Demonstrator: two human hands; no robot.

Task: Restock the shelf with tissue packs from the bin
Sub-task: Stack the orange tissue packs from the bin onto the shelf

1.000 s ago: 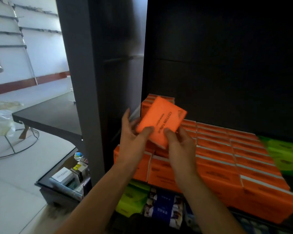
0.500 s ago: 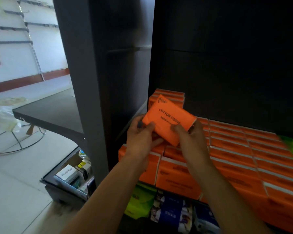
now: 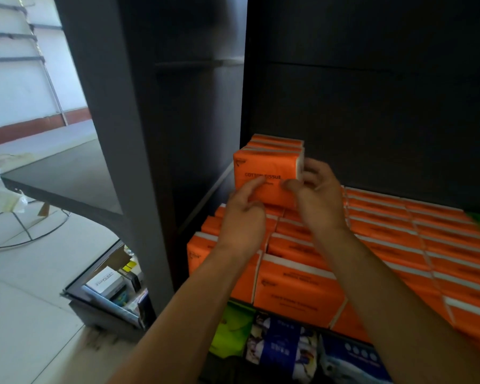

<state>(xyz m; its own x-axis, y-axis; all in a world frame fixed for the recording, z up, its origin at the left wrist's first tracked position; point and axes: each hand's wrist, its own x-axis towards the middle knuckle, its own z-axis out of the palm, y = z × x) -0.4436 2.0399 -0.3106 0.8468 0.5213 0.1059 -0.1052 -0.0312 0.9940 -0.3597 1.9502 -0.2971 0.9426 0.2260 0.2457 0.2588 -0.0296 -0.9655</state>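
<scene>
An orange tissue pack (image 3: pixel 263 173) printed "COTTON TISSUE" stands upright at the shelf's back left, on top of the lower layer and in front of other upright orange packs (image 3: pixel 276 142). My left hand (image 3: pixel 243 217) holds its lower left front with the thumb on its face. My right hand (image 3: pixel 317 195) grips its right end, fingers curled round the side. Rows of orange packs (image 3: pixel 385 234) cover the dark shelf (image 3: pixel 372 106).
A grey upright post (image 3: pixel 117 134) stands left of the shelf. Below are green (image 3: pixel 230 331) and blue packs (image 3: pixel 283 345). A low shelf tray with small boxes (image 3: pixel 106 284) sits at floor level left. A dark table (image 3: pixel 64 176) is further left.
Both hands have carried the orange pack up and back, turning it from tilted to upright, and set it against the stack at the back left.
</scene>
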